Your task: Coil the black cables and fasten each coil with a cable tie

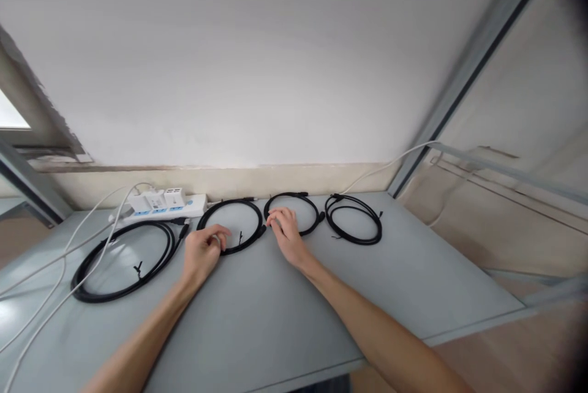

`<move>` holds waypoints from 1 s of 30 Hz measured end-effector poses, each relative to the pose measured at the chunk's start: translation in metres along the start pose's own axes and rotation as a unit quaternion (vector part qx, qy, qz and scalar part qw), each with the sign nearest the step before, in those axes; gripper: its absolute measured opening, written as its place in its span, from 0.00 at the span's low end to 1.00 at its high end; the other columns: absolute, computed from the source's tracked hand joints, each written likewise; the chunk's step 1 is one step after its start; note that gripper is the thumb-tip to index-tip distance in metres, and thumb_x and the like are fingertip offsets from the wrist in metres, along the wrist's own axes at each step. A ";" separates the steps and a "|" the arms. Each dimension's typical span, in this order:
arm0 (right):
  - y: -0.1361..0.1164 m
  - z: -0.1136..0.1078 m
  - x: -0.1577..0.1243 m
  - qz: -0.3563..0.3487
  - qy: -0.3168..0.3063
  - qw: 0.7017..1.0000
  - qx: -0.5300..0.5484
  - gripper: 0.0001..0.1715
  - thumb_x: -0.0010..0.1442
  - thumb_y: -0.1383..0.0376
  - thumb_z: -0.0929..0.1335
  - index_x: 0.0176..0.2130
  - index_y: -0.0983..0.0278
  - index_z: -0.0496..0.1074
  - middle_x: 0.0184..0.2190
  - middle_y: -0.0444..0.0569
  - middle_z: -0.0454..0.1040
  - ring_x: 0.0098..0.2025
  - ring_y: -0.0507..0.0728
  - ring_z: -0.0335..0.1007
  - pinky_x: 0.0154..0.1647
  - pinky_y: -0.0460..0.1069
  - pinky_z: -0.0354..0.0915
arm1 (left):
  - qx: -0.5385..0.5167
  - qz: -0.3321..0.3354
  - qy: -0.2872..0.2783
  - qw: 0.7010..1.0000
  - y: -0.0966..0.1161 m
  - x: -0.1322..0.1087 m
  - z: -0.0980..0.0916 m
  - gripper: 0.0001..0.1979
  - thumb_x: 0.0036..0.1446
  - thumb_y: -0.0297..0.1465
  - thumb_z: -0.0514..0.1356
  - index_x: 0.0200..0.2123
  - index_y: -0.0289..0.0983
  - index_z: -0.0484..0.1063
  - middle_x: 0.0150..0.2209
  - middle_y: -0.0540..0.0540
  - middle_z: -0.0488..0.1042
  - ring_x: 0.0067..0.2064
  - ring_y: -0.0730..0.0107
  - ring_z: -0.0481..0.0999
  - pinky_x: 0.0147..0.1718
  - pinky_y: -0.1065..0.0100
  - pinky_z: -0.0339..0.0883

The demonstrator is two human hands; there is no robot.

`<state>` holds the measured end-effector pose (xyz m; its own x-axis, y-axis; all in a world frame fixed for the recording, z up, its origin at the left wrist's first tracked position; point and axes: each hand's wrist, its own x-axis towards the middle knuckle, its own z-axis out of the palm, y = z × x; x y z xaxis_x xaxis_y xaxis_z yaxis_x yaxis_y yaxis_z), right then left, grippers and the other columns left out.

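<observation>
Four-part row aside, several coiled black cables lie along the back of the grey table. My left hand (203, 252) is closed at the left edge of one coiled black cable (255, 209), its curled fingers covering part of the loop. My right hand (287, 234) has bent fingers closed on the near left side of the neighbouring coiled cable (316, 206); its fingertips partly hide the contact. A larger coiled cable (160, 276) with a small tie inside it rests left of my left hand. Another coiled cable (379, 234) lies to the right, apart from both hands.
A white power strip (196, 204) with white plug adapters (156, 199) stands against the wall at the back left. Thin white cords (64, 264) run over the left coil and table. Grey metal posts (416, 166) frame the table (285, 332), whose front edge is near me.
</observation>
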<state>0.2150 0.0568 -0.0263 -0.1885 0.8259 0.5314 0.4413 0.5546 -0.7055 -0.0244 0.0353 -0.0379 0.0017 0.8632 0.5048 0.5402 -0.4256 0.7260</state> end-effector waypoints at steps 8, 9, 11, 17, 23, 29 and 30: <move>0.009 0.005 -0.004 -0.017 -0.036 0.998 -0.046 0.15 0.72 0.69 0.55 0.38 0.59 0.65 0.56 0.51 0.70 0.63 0.59 0.57 0.65 0.60 0.53 | 0.002 -0.004 0.001 1.000 0.004 0.004 -0.004 0.18 0.47 0.24 0.50 0.36 0.38 0.77 0.25 0.51 0.72 0.28 0.69 0.70 0.32 0.69 0.63; 0.009 0.005 -0.005 -0.019 -0.042 0.998 -0.048 0.14 0.72 0.70 0.55 0.38 0.59 0.64 0.56 0.51 0.70 0.63 0.59 0.57 0.65 0.60 0.54 | 0.009 0.005 0.009 1.000 0.007 0.005 -0.004 0.17 0.51 0.26 0.51 0.40 0.38 0.77 0.30 0.50 0.74 0.33 0.67 0.73 0.36 0.68 0.66; 0.010 0.004 -0.006 -0.021 -0.063 0.996 -0.057 0.13 0.71 0.71 0.55 0.38 0.60 0.63 0.58 0.52 0.68 0.63 0.59 0.56 0.65 0.61 0.54 | 0.018 0.022 0.017 0.999 0.012 0.006 -0.003 0.13 0.59 0.30 0.53 0.44 0.39 0.73 0.40 0.46 0.76 0.44 0.62 0.76 0.47 0.64 0.67; 0.008 0.002 -0.012 -0.046 -0.123 0.987 -0.093 0.12 0.70 0.74 0.56 0.40 0.60 0.62 0.62 0.54 0.63 0.66 0.59 0.54 0.66 0.63 0.54 | 0.024 0.001 0.024 0.999 0.006 0.009 0.001 0.12 0.70 0.37 0.45 0.42 0.41 0.65 0.47 0.44 0.73 0.50 0.62 0.73 0.54 0.58 0.65; 0.000 -0.004 -0.011 -0.101 -0.085 0.984 -0.116 0.11 0.69 0.73 0.60 0.41 0.60 0.67 0.58 0.52 0.68 0.64 0.60 0.58 0.64 0.62 0.57 | 0.032 0.022 0.033 0.999 -0.017 0.014 0.009 0.12 0.70 0.39 0.43 0.38 0.41 0.60 0.51 0.40 0.70 0.53 0.58 0.70 0.56 0.51 0.65; 0.002 -0.002 -0.006 -0.133 -0.017 0.986 -0.096 0.09 0.64 0.74 0.68 0.37 0.59 0.71 0.55 0.49 0.72 0.60 0.62 0.62 0.62 0.63 0.59 | 0.070 0.027 0.032 0.997 -0.018 0.015 0.010 0.13 0.70 0.39 0.44 0.40 0.41 0.64 0.55 0.39 0.68 0.57 0.55 0.69 0.59 0.45 0.62; 0.002 -0.002 -0.006 -0.132 -0.015 0.987 -0.092 0.09 0.64 0.75 0.68 0.37 0.60 0.70 0.54 0.49 0.73 0.59 0.62 0.63 0.62 0.63 0.60 | 0.066 0.024 0.033 0.997 -0.016 0.015 0.009 0.13 0.70 0.39 0.44 0.41 0.41 0.64 0.56 0.39 0.68 0.59 0.54 0.68 0.60 0.43 0.61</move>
<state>0.2189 0.0530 -0.0302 -0.3427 0.6589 0.6696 0.5249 0.7254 -0.4452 -0.0251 0.0575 -0.0465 -0.0216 0.8211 0.5704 0.6468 -0.4236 0.6342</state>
